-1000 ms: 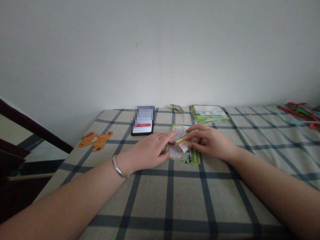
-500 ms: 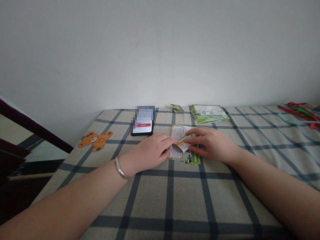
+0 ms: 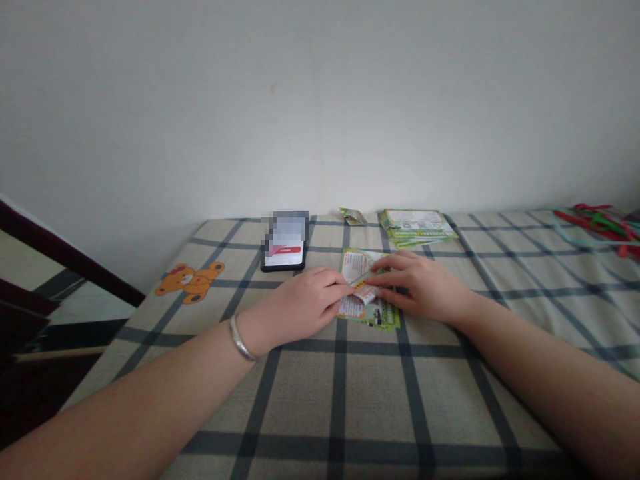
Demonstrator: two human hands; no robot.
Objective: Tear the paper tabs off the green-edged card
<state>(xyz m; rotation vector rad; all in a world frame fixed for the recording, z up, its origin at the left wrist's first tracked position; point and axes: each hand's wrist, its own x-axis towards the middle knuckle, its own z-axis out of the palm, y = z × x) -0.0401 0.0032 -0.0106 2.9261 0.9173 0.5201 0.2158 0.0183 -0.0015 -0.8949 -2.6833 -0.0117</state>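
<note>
A folded paper leaflet (image 3: 369,293), white with a yellow printed strip, lies between my two hands. Beneath it are green-and-white printed leaflets (image 3: 356,262), spread flat on the checked cloth. My left hand (image 3: 317,300), with a silver bangle at the wrist, pinches the folded leaflet's left end with fingers close together. From the right, my right hand (image 3: 423,285) holds the same leaflet's other side, thumb below and fingers bent over it. The fingertips hide part of its edges.
Behind my left hand lies a phone (image 3: 286,241) with a lit screen. A small crumpled packet (image 3: 353,216) and a stack of leaflets (image 3: 420,225) sit near the wall. Red and green items (image 3: 603,223) lie far right. A bear picture (image 3: 190,281) marks the cloth's left side.
My left fingertips have moved slightly right, further over the folded leaflet's end. My right hand has barely shifted; the other things stay where they were.
</note>
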